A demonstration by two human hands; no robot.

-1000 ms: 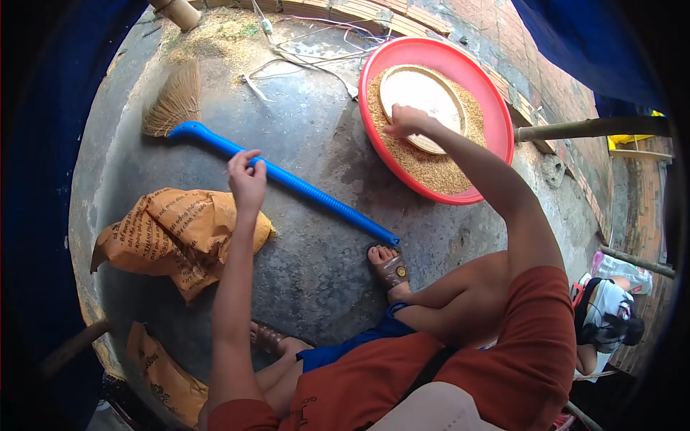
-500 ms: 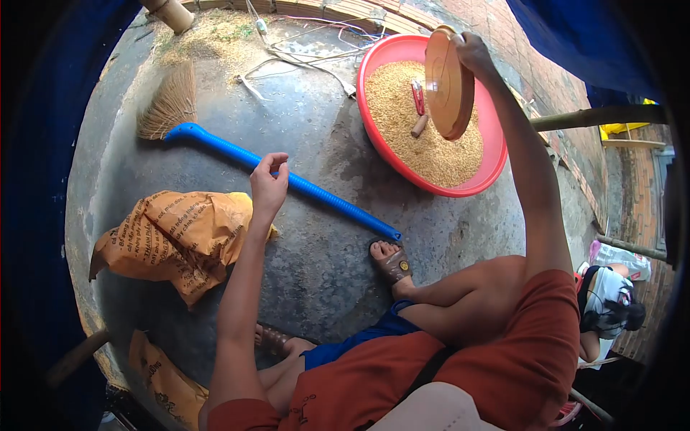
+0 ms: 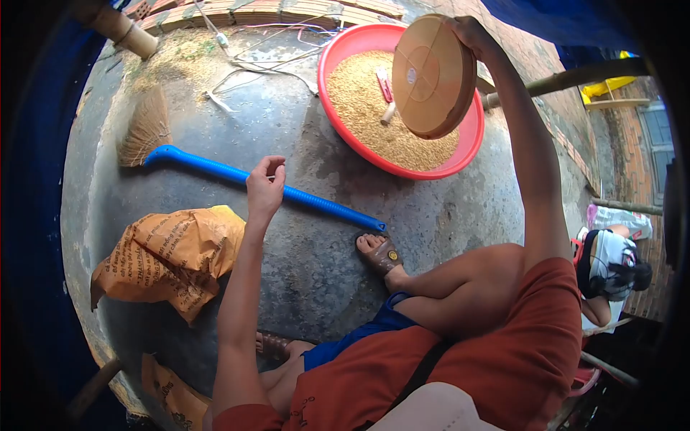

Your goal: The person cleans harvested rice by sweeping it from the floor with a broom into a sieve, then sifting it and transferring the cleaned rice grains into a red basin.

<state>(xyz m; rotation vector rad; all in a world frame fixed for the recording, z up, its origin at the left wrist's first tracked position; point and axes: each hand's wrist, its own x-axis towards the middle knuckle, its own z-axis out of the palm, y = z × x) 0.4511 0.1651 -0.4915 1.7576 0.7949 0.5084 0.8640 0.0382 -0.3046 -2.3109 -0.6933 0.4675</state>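
The right hand [image 3: 471, 36] grips the round tray [image 3: 425, 79], steeply tilted, flat face pointing leftward.

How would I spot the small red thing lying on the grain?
Find the big red basin and look at the golden grain inside. Left of the round tray in the picture lies a slim red-and-white thing; the short stub just below it is plain tan.

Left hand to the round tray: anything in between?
Nothing visible blocks the left hand. The basin, red tool and short stick lie along that line in view, but look lower than the tray, which the right hand holds up.
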